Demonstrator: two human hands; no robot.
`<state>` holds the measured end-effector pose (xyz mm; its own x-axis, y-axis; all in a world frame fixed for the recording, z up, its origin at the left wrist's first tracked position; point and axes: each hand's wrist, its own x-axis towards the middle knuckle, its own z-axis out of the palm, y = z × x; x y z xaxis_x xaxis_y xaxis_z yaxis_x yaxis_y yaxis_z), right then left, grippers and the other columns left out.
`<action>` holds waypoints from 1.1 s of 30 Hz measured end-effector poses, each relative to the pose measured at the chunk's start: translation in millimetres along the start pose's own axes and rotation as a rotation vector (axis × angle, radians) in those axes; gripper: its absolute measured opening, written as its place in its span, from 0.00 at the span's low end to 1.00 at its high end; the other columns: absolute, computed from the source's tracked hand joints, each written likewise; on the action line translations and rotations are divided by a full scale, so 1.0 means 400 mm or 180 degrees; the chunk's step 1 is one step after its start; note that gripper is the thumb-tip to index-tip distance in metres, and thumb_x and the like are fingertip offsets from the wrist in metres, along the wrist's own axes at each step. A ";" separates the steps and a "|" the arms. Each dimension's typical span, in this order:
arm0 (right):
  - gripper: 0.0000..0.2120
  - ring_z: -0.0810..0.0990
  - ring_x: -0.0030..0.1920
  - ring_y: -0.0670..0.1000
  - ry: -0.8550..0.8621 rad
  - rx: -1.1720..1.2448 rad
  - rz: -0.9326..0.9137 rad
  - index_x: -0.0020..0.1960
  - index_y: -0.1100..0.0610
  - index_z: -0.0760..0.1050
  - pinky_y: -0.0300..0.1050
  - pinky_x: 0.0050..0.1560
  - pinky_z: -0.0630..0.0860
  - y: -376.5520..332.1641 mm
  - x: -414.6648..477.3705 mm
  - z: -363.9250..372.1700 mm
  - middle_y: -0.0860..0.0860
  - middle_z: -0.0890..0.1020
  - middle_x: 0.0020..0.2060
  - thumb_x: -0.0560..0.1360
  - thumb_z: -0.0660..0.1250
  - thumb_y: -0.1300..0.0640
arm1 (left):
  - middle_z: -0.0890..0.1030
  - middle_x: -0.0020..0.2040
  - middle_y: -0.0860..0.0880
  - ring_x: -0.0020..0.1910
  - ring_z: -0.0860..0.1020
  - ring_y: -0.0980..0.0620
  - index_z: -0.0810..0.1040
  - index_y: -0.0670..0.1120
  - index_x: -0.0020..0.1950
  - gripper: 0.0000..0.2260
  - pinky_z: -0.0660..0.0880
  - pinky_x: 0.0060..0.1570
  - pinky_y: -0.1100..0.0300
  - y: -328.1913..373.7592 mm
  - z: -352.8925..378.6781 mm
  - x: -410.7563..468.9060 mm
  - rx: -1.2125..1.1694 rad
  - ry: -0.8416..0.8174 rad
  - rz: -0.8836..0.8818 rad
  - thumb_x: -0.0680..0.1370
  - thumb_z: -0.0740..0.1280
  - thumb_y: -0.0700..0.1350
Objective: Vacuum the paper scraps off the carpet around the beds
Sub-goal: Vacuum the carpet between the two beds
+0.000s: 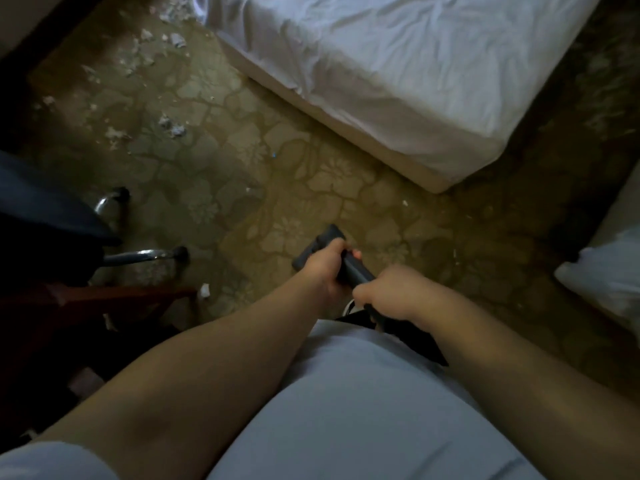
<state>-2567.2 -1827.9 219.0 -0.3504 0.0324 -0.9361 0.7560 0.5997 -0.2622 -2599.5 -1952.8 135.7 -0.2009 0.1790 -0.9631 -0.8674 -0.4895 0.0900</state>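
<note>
Left hand (325, 268) and right hand (389, 294) each have a grip wrapped round the dark vacuum wand (353, 270). The carpet (311, 188) near it looks mostly clean. Paper scraps (169, 124) lie thick further off, left of the white bed (381, 71), so much seemingly remains.

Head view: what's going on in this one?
A person grips a dark vacuum handle with both hands, the left hand ahead of the right hand, low over the patterned carpet. Most paper scraps lie uncollected at the far left, between the white bed and a chrome-legged chair. A few small bits sit closer. The vacuum's floor head cannot be made out.
</note>
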 end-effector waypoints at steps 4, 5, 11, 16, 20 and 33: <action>0.17 0.88 0.35 0.60 0.0056 0.0242 0.0009 0.47 0.60 0.83 0.49 0.37 0.80 0.066 -0.018 -0.030 0.59 0.87 0.37 0.62 0.73 0.53 | 0.76 0.34 0.47 0.31 0.74 0.51 0.74 0.43 0.48 0.02 0.76 0.28 0.61 -0.052 0.063 -0.001 0.0171 -0.0010 0.0030 0.80 0.66 0.39; 0.18 0.88 0.36 0.60 0.0062 0.0271 -0.0006 0.48 0.60 0.83 0.50 0.38 0.81 0.078 -0.019 -0.034 0.59 0.87 0.36 0.61 0.73 0.53 | 0.76 0.34 0.47 0.31 0.74 0.51 0.74 0.43 0.49 0.01 0.76 0.27 0.61 -0.059 0.069 -0.006 0.0200 0.0000 0.0042 0.80 0.66 0.39; 0.23 0.89 0.38 0.61 0.0037 0.0339 -0.0157 0.50 0.61 0.82 0.55 0.43 0.84 0.063 -0.026 -0.041 0.60 0.88 0.39 0.59 0.74 0.49 | 0.78 0.36 0.47 0.33 0.76 0.52 0.75 0.42 0.50 0.02 0.77 0.32 0.58 -0.029 0.066 -0.038 0.0217 -0.0062 0.0066 0.80 0.67 0.41; 0.16 0.86 0.36 0.58 0.0038 0.0357 -0.0306 0.52 0.60 0.81 0.51 0.39 0.81 -0.047 0.008 -0.016 0.60 0.87 0.38 0.69 0.76 0.53 | 0.77 0.35 0.47 0.32 0.77 0.52 0.75 0.42 0.46 0.02 0.77 0.37 0.56 0.096 0.029 -0.036 0.0079 -0.0012 0.0346 0.79 0.67 0.38; 0.13 0.86 0.32 0.53 0.0128 0.0187 -0.0406 0.50 0.56 0.82 0.46 0.35 0.82 -0.200 0.052 0.045 0.55 0.86 0.35 0.70 0.76 0.50 | 0.78 0.34 0.47 0.32 0.78 0.52 0.75 0.43 0.46 0.03 0.78 0.37 0.55 0.245 -0.059 -0.011 0.0120 -0.0013 0.0458 0.78 0.68 0.39; 0.14 0.80 0.26 0.49 0.0145 0.0123 -0.0384 0.52 0.58 0.80 0.40 0.31 0.74 -0.742 0.187 0.237 0.53 0.83 0.35 0.73 0.74 0.50 | 0.77 0.34 0.48 0.31 0.76 0.52 0.74 0.44 0.43 0.05 0.77 0.40 0.54 0.777 -0.305 0.025 0.0227 0.0206 0.0333 0.78 0.68 0.41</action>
<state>-2765.4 -2079.1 204.5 -0.4642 -0.0015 -0.8858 0.7273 0.5702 -0.3821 -2815.4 -2207.2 122.9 -0.2642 0.0736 -0.9617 -0.8738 -0.4403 0.2064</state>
